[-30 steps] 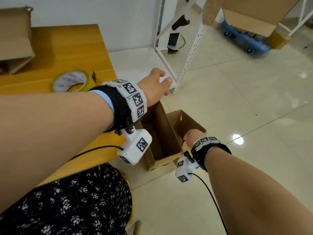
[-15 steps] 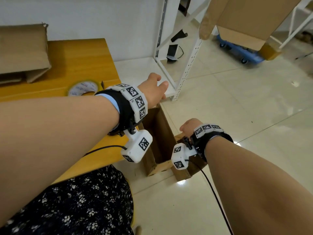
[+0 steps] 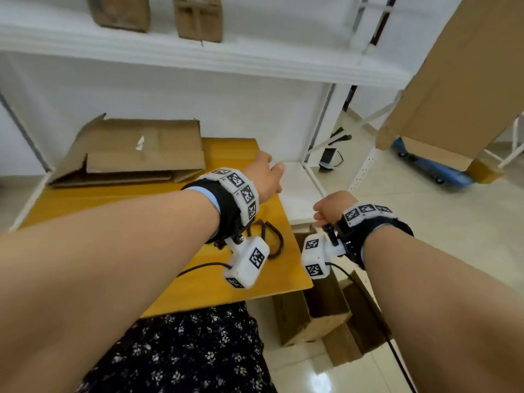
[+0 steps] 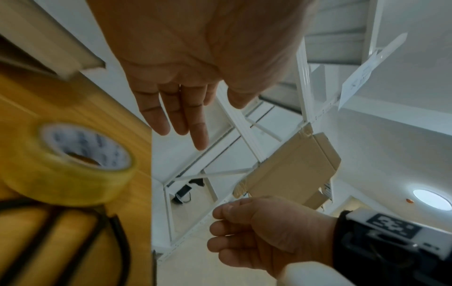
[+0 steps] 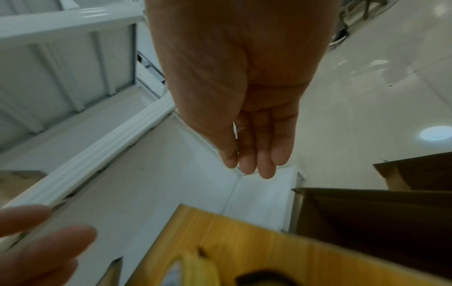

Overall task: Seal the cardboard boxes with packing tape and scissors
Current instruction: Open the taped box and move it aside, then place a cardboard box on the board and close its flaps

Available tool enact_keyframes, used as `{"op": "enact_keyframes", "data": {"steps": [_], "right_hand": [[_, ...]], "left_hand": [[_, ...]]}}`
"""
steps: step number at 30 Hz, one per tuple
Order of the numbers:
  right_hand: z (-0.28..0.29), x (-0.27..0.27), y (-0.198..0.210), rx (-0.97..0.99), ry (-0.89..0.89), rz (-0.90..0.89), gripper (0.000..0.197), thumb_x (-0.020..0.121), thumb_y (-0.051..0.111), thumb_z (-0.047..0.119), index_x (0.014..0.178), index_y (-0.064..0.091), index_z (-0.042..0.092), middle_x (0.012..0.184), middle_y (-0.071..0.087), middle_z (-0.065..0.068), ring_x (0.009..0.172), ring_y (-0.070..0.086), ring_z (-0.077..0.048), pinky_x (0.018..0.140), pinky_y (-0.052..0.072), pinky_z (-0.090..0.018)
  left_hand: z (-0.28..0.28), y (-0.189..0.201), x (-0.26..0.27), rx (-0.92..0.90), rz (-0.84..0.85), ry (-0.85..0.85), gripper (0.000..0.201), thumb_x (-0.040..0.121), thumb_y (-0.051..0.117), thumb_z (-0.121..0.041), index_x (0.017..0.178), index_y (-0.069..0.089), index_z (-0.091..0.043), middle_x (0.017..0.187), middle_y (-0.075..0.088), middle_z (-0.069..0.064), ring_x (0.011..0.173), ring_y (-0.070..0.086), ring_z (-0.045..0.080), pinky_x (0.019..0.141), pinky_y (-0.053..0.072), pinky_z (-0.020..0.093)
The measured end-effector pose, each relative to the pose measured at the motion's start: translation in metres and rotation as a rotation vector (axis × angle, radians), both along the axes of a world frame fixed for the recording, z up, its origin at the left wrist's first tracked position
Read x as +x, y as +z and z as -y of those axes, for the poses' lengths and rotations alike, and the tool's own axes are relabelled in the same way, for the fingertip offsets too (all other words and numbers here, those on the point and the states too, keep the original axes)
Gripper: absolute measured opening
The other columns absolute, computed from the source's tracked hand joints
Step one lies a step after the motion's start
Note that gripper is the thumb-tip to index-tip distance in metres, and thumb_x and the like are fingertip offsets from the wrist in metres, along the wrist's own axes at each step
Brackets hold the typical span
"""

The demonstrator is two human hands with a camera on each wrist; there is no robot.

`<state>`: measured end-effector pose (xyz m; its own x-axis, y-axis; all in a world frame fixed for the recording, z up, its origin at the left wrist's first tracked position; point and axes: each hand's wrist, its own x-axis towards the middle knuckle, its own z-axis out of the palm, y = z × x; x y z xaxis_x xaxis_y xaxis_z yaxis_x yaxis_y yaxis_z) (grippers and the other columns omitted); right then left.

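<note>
Both arms reach forward, side by side, each with a band at the wrist. The left hand (image 3: 265, 177) is in the middle of the frame, fingers (image 4: 193, 118) straight and holding nothing. The right hand (image 3: 331, 207) is lower and to its right, fingers (image 5: 266, 154) loosely bent, also holding nothing.

In the head view the left forearm and wrist band hide the roll of packing tape entirely; only the left wrist view shows the tape roll (image 4: 71, 164), smeared by motion, its core print unreadable. The scissors (image 3: 269, 239) show just dark handle loops at 5 o'clock of the left hand (image 3: 263, 177), blades covered by the wrist camera. The open cardboard box (image 3: 326, 313) on the floor is partly masked by the right forearm and the table (image 3: 85, 205) edge. The right hand (image 3: 331, 205) fingers curl out of sight there. Top-edge boxes are cropped.
</note>
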<state>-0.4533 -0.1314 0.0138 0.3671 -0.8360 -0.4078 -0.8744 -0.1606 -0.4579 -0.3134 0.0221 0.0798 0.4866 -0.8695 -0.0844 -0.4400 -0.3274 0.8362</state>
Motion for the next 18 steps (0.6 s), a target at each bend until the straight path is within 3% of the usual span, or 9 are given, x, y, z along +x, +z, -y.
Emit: {"op": "enact_keyframes", "data": {"steps": [3, 6, 10, 12, 14, 16, 18], "right_hand": [[-0.02, 0.04, 0.006, 0.07, -0.12, 0.298, 0.008, 0.09, 0.064, 0.013, 0.098, 0.063, 0.015, 0.087, 0.068, -0.005, 0.072, 0.07, -0.018, 0.06, 0.06, -0.03], [-0.047, 0.083, 0.008, 0.062, 0.009, 0.27, 0.006, 0.09, 0.064, 0.014, 0.087, 0.062, 0.019, 0.083, 0.069, -0.005, 0.064, 0.069, -0.016, 0.049, 0.053, -0.023], [-0.07, 0.132, 0.003, 0.052, 0.11, 0.239, 0.004, 0.087, 0.066, 0.016, 0.085, 0.064, 0.017, 0.084, 0.073, -0.009, 0.061, 0.07, -0.017, 0.051, 0.053, -0.024], [-0.075, 0.156, 0.0, 0.043, 0.136, 0.236, 0.004, 0.089, 0.065, 0.014, 0.086, 0.063, 0.016, 0.081, 0.071, -0.008, 0.061, 0.069, -0.018, 0.053, 0.055, -0.027], [-0.083, 0.18, 0.001, 0.082, 0.116, 0.246, 0.007, 0.095, 0.058, 0.014, 0.092, 0.064, 0.011, 0.079, 0.068, -0.01, 0.064, 0.067, -0.022, 0.063, 0.06, -0.034], [-0.086, 0.204, -0.004, 0.08, 0.121, 0.204, 0.015, 0.1, 0.051, 0.017, 0.099, 0.065, 0.009, 0.083, 0.07, -0.013, 0.073, 0.069, -0.029, 0.08, 0.061, -0.045], [-0.089, 0.224, -0.008, -0.073, 0.211, 0.103, 0.019, 0.1, 0.05, 0.021, 0.107, 0.066, 0.013, 0.094, 0.073, -0.01, 0.084, 0.072, -0.028, 0.078, 0.061, -0.044]], "left_hand": [[-0.036, 0.002, 0.041, 0.011, -0.017, 0.058, 0.049, 0.104, 0.033, -0.037, 0.147, 0.025, -0.013, 0.103, 0.071, 0.008, 0.076, 0.06, 0.017, 0.055, 0.042, 0.022], [-0.067, -0.008, 0.087, 0.077, -0.048, 0.138, 0.051, 0.104, 0.034, -0.038, 0.148, 0.024, -0.014, 0.104, 0.071, 0.007, 0.071, 0.057, 0.013, 0.056, 0.044, 0.025], [-0.095, -0.025, 0.143, 0.172, -0.078, 0.294, 0.045, 0.104, 0.036, -0.027, 0.145, 0.031, -0.009, 0.107, 0.07, 0.011, 0.07, 0.058, 0.017, 0.059, 0.046, 0.029], [-0.105, -0.033, 0.168, 0.243, -0.018, 0.337, 0.04, 0.103, 0.039, -0.022, 0.14, 0.038, -0.006, 0.115, 0.066, 0.015, 0.089, 0.062, 0.026, 0.075, 0.05, 0.035], [-0.11, -0.042, 0.193, 0.311, 0.08, 0.366, 0.041, 0.1, 0.042, -0.018, 0.14, 0.04, -0.01, 0.124, 0.059, 0.016, 0.105, 0.059, 0.032, 0.09, 0.049, 0.039], [-0.112, -0.049, 0.215, 0.359, 0.167, 0.361, 0.046, 0.097, 0.044, -0.014, 0.142, 0.041, -0.016, 0.131, 0.054, 0.015, 0.11, 0.057, 0.033, 0.095, 0.049, 0.043], [-0.112, -0.053, 0.234, 0.415, 0.254, 0.351, 0.05, 0.095, 0.046, -0.011, 0.144, 0.04, -0.019, 0.139, 0.047, 0.015, 0.118, 0.052, 0.034, 0.099, 0.047, 0.045]]}}
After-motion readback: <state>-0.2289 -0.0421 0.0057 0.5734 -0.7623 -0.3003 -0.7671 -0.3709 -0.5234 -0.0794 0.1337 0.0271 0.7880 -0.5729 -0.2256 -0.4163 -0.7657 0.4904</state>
